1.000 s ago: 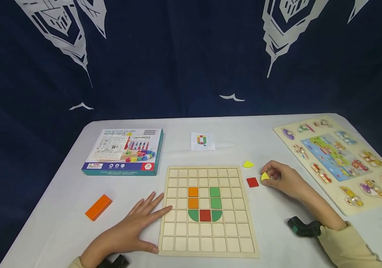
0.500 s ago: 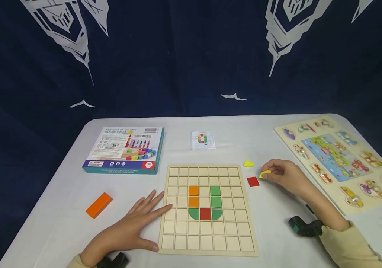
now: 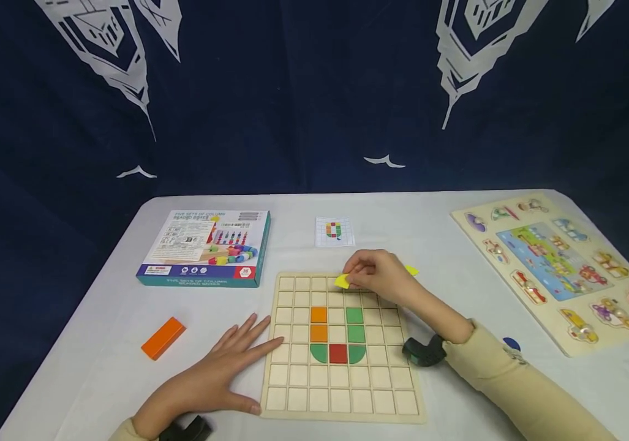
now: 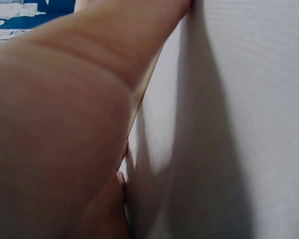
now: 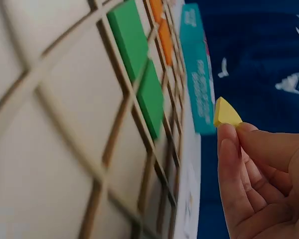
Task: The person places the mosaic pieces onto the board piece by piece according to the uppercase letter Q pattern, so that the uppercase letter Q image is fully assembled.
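Observation:
My right hand (image 3: pixel 383 274) pinches a yellow quarter-round tile (image 3: pixel 342 281) between thumb and fingertips, above the top rows of the wooden grid board (image 3: pixel 342 401). In the right wrist view the yellow tile (image 5: pixel 226 113) points up from the fingertips, clear of the board. My left hand (image 3: pixel 217 373) lies with spread fingers along the board's left edge, thumb at the lower corner. On the board sit two orange squares (image 3: pixel 318 324), a red square (image 3: pixel 338 353), two green squares (image 3: pixel 355 324) and two rounded green tiles (image 3: pixel 357 353). The left wrist view is mostly palm and cloth.
Another yellow tile (image 3: pixel 411 270) peeks out behind my right wrist. A pattern card (image 3: pixel 334 232) lies behind the board. To the left are a boxed toy (image 3: pixel 204 248) and an orange block (image 3: pixel 163 338). A picture puzzle (image 3: pixel 553 257) lies at right, a blue disc (image 3: pixel 511 343) near my sleeve.
My right hand has carried the yellow tile leftward from beside the board to above its top rows. Its arm now hides the loose red tile. The left hand stays put.

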Demonstrator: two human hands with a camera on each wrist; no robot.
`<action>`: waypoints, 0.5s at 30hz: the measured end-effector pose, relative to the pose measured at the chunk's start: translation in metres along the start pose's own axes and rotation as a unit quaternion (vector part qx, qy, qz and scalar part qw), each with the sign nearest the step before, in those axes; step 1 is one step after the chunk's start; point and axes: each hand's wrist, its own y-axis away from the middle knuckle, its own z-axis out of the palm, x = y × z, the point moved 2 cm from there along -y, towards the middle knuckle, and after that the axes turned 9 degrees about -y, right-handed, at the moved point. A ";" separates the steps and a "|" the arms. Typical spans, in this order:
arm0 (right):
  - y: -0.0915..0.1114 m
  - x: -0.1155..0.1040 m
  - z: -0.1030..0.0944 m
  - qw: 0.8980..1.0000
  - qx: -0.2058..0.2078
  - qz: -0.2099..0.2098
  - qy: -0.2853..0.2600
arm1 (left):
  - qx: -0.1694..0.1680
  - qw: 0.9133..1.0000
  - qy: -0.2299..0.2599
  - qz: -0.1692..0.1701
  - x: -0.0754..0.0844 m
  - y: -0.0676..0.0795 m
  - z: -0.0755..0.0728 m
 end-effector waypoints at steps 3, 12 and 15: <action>-0.011 -0.001 0.020 0.999 -0.036 -0.005 -0.012 | -0.003 1.000 0.005 -0.006 0.000 0.001 0.001; -0.019 0.004 0.042 0.997 -0.068 -0.001 0.020 | -0.002 1.000 0.007 -0.001 0.002 0.001 0.002; -0.020 0.004 0.044 0.996 -0.076 -0.013 0.034 | 0.006 1.000 -0.002 0.002 0.001 0.001 0.000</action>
